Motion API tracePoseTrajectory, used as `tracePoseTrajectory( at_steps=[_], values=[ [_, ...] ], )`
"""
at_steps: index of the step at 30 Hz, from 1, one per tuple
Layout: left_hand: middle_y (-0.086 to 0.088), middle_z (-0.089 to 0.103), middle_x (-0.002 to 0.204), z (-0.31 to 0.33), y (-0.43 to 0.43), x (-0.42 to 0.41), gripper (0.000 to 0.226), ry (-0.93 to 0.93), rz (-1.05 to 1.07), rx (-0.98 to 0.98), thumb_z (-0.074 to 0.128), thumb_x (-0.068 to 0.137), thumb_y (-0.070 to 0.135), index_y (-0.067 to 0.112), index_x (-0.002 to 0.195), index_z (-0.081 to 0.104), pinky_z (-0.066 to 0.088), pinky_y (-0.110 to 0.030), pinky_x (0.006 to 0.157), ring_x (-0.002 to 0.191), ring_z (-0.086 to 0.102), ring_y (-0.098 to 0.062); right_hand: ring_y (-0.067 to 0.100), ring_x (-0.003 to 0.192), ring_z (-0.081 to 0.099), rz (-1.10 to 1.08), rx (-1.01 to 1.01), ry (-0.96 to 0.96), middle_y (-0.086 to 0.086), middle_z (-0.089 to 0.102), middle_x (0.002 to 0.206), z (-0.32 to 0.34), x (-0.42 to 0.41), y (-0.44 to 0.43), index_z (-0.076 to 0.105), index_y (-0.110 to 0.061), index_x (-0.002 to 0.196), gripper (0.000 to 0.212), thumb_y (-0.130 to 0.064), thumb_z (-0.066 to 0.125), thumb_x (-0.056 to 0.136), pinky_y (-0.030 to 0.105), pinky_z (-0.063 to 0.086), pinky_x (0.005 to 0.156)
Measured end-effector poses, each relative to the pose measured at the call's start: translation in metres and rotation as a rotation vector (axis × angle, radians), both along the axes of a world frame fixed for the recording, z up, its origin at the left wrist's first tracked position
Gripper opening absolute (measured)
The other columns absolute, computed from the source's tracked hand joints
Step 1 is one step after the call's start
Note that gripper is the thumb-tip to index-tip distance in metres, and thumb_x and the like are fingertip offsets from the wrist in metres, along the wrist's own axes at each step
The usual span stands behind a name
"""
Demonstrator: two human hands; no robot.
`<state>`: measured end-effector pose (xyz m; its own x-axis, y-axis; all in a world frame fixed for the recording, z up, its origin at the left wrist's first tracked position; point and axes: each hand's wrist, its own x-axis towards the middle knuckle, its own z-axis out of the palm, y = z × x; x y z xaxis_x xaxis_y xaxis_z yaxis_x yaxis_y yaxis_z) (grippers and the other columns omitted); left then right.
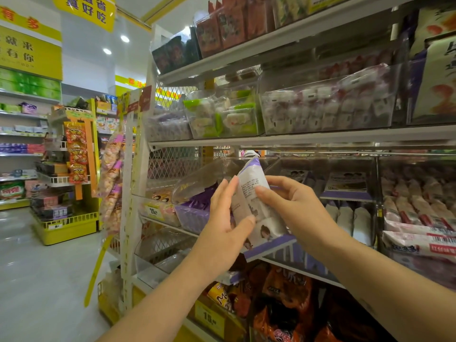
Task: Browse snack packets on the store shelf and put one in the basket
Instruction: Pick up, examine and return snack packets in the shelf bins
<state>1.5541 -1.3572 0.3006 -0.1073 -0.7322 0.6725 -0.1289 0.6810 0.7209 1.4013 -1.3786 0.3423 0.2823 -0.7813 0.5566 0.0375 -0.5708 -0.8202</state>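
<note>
Head view: a white snack packet [254,193] with purple ends is held up just in front of and to the right of the clear bin [197,174] of purple packets, off the shelf and tilted so its printed back faces the camera. That tilt suggests the small text is being read, so this looks like the browsing step rather than the drop.

The left hand [227,225] holds the packet's lower left side, thumb pressed on the face and fingers behind it. The right hand [288,203] pinches the right edge, thumb on the print. Two hands keep the limp wrapper flat and steady.

Right of the bin stand white packets [345,215] of what looks like the same kind; below it lie orange bags [283,292]. No basket is in view, so placing one remains undone.
</note>
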Motion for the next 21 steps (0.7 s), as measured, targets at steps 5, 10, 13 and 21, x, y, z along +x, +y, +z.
tracePoseTrajectory(
  at_steps=[5,10,13,21],
  values=[
    [-0.001,0.044,0.149,0.009,0.000,-0.002,0.070,0.356,-0.365,0.218,0.055,0.088,0.041,0.037,0.150,0.023,0.039,-0.044,0.110,0.131,0.049,-0.018,0.006,0.106,0.065,0.197,0.024,0.099,-0.009,0.071,0.111,-0.005,-0.001,0.007,0.065,-0.030,0.116,0.029,-0.023,0.041,0.101,0.027,0.055,0.088],
    [-0.010,0.052,0.141,0.015,0.003,0.005,0.071,0.373,-0.522,0.296,0.054,0.084,0.026,0.031,0.150,0.028,0.046,-0.046,0.102,0.123,0.057,-0.026,0.004,0.114,0.061,0.207,-0.035,0.240,-0.007,0.063,0.129,-0.008,-0.006,0.011,0.055,-0.024,0.133,0.042,-0.002,0.049,0.097,0.023,0.051,0.094],
    [-0.013,0.058,0.132,0.014,0.005,0.014,0.058,0.365,-0.588,0.341,0.050,0.085,0.022,0.020,0.143,0.043,0.052,-0.038,0.085,0.105,0.064,-0.024,-0.006,0.110,0.060,0.142,-0.114,0.300,-0.018,0.056,0.131,-0.008,-0.010,0.011,0.059,-0.036,0.123,0.045,-0.004,0.060,0.091,0.018,0.053,0.085],
    [-0.019,0.064,0.124,0.005,0.000,0.021,0.048,0.281,-0.567,0.398,0.049,0.087,0.007,0.020,0.134,0.052,0.056,-0.044,0.082,0.104,0.066,-0.034,-0.008,0.135,0.031,-0.140,-0.445,0.448,-0.031,0.034,0.143,-0.016,-0.014,0.004,0.061,-0.049,0.111,0.048,-0.014,0.074,0.082,0.031,0.038,0.110]
  ],
)
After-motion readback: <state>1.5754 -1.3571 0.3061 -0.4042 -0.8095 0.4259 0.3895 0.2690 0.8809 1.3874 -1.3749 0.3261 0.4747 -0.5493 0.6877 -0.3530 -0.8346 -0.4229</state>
